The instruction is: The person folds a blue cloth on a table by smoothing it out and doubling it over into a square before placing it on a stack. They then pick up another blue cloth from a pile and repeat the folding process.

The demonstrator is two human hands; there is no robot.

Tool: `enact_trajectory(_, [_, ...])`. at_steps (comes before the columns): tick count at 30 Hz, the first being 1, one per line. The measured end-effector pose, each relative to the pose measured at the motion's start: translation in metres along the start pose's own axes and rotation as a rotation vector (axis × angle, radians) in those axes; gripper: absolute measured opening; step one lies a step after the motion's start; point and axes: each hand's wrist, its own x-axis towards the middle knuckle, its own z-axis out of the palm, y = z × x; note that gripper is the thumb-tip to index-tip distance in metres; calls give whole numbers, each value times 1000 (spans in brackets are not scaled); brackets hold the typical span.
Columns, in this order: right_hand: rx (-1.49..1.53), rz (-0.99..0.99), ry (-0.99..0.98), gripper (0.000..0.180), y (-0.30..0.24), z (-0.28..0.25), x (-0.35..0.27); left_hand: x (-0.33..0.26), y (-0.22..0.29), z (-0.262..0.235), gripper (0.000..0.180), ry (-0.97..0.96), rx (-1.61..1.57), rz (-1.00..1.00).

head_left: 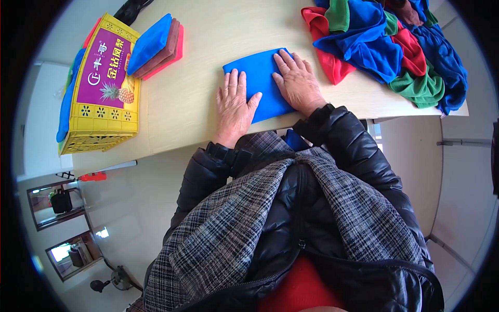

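A folded blue cloth [260, 78] lies flat on the pale wooden table [208, 41], near its front edge. My left hand [235, 106] rests palm down on the cloth's left side, fingers spread. My right hand [297, 82] presses flat on its right side, fingers pointing away from me. Neither hand grips anything.
A heap of loose red, blue and green cloths [387, 44] sits at the table's far right. A stack of folded cloths, blue, brown and red [156, 47], lies to the left beside a yellow plastic crate [101, 86] with a purple label.
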Motion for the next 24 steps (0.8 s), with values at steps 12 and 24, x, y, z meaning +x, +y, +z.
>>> enact_trajectory(12, [-97,-119,75,55,-32,-6,3,38,0,-1,78,25,-24,83])
enact_trajectory(24, [-33,-86,-4,57,-22,8,6,30,-1,18,79,88,-21,61])
